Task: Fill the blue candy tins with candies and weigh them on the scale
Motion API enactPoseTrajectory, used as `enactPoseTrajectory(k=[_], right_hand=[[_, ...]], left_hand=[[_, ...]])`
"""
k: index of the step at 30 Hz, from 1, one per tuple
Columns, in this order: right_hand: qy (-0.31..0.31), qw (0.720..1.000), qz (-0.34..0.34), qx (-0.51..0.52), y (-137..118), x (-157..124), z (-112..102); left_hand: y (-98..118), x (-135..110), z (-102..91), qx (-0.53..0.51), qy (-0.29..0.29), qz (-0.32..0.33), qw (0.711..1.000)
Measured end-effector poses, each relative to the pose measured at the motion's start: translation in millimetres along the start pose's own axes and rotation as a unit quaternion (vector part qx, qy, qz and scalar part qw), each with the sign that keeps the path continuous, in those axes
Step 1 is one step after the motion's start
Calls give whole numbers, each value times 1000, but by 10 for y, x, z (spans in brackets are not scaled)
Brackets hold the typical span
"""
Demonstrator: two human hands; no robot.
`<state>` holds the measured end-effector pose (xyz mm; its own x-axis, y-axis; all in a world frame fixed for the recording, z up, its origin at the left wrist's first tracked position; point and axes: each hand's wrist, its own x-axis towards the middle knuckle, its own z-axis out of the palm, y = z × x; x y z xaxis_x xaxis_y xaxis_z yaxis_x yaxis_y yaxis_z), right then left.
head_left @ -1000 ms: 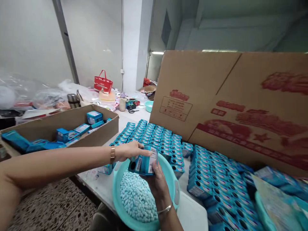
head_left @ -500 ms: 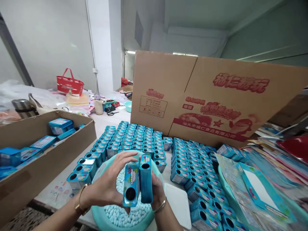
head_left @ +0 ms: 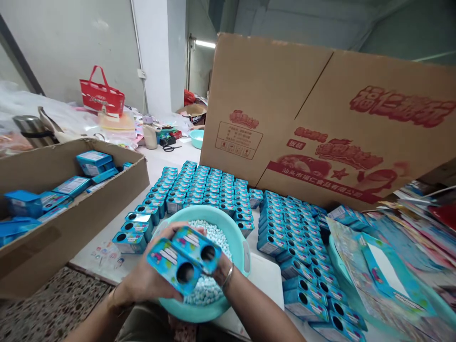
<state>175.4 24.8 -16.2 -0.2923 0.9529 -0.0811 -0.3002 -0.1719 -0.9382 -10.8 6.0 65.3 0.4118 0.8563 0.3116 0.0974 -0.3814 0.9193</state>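
Observation:
Two small blue candy boxes are held side by side over a turquoise basin (head_left: 240, 223) of pale blue candies (head_left: 203, 292). My left hand (head_left: 146, 275) is closed round the nearer candy box (head_left: 167, 261), its fingertips showing beyond the pair. My right hand (head_left: 223, 268) grips the farther candy box (head_left: 194, 242) at its right end; most of its fingers are hidden behind the boxes. Each box has a round dark hole in its printed top face, and both lie tilted, touching or nearly so.
Rows of similar blue boxes (head_left: 204, 185) stand behind the basin, and more (head_left: 302, 294) to its right. An open carton (head_left: 107, 199) with boxes is at left. A large cardboard box (head_left: 278, 95) rises behind. A white lid (head_left: 267, 275) lies right of the basin; printed sheets (head_left: 388, 270) fill the far right.
The two boxes have turned from upright to slanting sideways and moved slightly left, with both hands still holding them. The camera view has shifted, showing more floor at lower left.

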Motion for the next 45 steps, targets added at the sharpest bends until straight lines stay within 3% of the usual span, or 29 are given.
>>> enactPoseTrajectory(k=[2,4,7,10,13,17,20,21,23,25,27,30,34,39,43,45], right_hand=[[-35,989,35,-136,-25,158,-92],[30,933,-2,-357,-42,340,-218],[88,877,-14,-471,42,596,-305],[75,849,18,-523,245,748,-187],[-2,822,35,-568,436,728,-6],[-154,776,32,-610,423,405,27],[-260,727,26,-635,202,20,-156],[-271,726,29,-631,119,-109,-240],[-217,770,32,-599,-15,-333,-409],[-77,840,51,-535,-69,-475,-547],[100,883,109,-445,-34,-518,-629],[283,876,199,-336,131,-433,-650],[365,859,221,-282,389,-245,-593],[414,877,169,-176,612,-54,-497],[403,906,100,-83,543,99,-400],[394,916,50,-50,379,169,-356]], left_hand=[[-130,-112,-134,-42,126,-36,990],[-268,-174,-225,-84,222,-64,969],[-501,-157,-179,-113,281,-88,949],[-752,-88,17,-92,274,-117,950],[-918,-47,154,-50,272,-113,954],[-918,-34,147,-43,264,-114,957],[-834,2,99,3,183,-124,975],[-805,27,89,52,128,-115,984],[-747,104,97,195,-17,-86,977],[-696,213,159,347,-172,-64,920],[-666,344,275,443,-296,-62,844],[-687,513,478,478,-400,-72,779],[-795,559,605,471,-406,-64,780],[-889,451,626,462,-349,-62,813],[-886,398,602,451,-292,-77,840],[-847,373,572,419,-231,-76,875]])
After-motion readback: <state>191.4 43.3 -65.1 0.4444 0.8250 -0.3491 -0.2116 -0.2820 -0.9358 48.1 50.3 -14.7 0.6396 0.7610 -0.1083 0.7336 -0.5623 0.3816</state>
